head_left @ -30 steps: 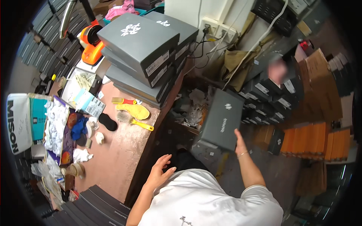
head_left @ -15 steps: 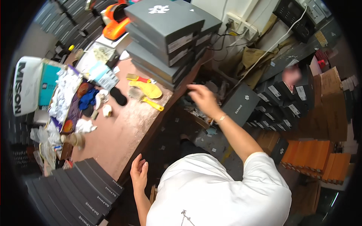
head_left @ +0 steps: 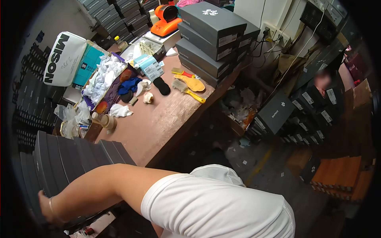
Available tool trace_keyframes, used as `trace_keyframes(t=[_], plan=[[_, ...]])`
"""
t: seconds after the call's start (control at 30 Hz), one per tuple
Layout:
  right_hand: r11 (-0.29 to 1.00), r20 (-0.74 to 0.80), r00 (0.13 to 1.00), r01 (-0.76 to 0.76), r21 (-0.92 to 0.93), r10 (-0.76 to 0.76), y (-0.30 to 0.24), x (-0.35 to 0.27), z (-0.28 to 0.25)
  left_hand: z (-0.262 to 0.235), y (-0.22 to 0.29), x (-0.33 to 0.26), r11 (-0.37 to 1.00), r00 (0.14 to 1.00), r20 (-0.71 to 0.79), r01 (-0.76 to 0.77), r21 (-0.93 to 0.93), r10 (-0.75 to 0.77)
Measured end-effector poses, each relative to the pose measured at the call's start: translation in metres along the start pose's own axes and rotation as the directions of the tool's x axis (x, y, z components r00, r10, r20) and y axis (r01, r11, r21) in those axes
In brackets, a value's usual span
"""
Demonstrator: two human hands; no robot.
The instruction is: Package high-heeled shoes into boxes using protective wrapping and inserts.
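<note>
My right arm, with a thin band at the wrist, stretches across to the far left. My right hand (head_left: 45, 208) is at the left rim, against or beside a row of dark grey shoe boxes (head_left: 65, 162). Its fingers are mostly lost in the dark edge, so whether they grip a box cannot be told. My left hand is out of sight; a bit of skin shows below my right arm. On the bench (head_left: 154, 127) lie a yellow-handled brush (head_left: 190, 92), a yellow insole (head_left: 190, 82), a red-and-yellow brush (head_left: 182, 73) and a black insole (head_left: 162, 86).
Stacked grey shoe boxes (head_left: 214, 27) stand at the bench's far end, near an orange tape dispenser (head_left: 164, 22). A purple-edged box of crumpled white paper (head_left: 103, 77) sits at the left. More shoe boxes (head_left: 274, 113) and orange cartons (head_left: 337, 170) are on the right.
My right hand has swung from the bench's right edge to the boxes at far left. My left hand has gone out of sight. My body has turned left, and the view has shifted.
</note>
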State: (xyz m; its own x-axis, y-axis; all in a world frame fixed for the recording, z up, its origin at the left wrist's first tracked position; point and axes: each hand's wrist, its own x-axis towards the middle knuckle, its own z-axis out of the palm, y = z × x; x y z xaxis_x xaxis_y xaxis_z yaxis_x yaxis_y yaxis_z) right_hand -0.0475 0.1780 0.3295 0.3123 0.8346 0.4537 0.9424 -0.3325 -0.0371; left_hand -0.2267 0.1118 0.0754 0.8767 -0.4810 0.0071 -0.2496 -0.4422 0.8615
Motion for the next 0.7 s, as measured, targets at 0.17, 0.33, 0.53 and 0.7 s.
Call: trace_keyframes(t=[0.17,0.33,0.53,0.7], plan=[[0.994,-0.171,0.985,0.049,0.101,-0.032,-0.004,-0.039,0.032,-0.008,-0.046,-0.028,0.992,0.992,-0.004,0.127,-0.018,-0.127],[0.986,-0.497,0.863,0.001,-0.167,-0.085,-0.021,-0.041,0.069,-0.019,-0.075,-0.03,0.985,0.986,0.013,0.17,-0.039,-0.169],[0.907,-0.574,0.815,-0.297,-0.299,0.077,0.019,-0.111,0.039,-0.017,-0.056,0.024,0.945,0.981,0.167,0.144,-0.294,-0.097],[0.892,-0.616,0.788,-0.278,-0.358,-0.001,0.091,-0.221,-0.007,-0.025,-0.036,0.076,0.852,0.995,-0.092,-0.021,-0.523,-0.032]])
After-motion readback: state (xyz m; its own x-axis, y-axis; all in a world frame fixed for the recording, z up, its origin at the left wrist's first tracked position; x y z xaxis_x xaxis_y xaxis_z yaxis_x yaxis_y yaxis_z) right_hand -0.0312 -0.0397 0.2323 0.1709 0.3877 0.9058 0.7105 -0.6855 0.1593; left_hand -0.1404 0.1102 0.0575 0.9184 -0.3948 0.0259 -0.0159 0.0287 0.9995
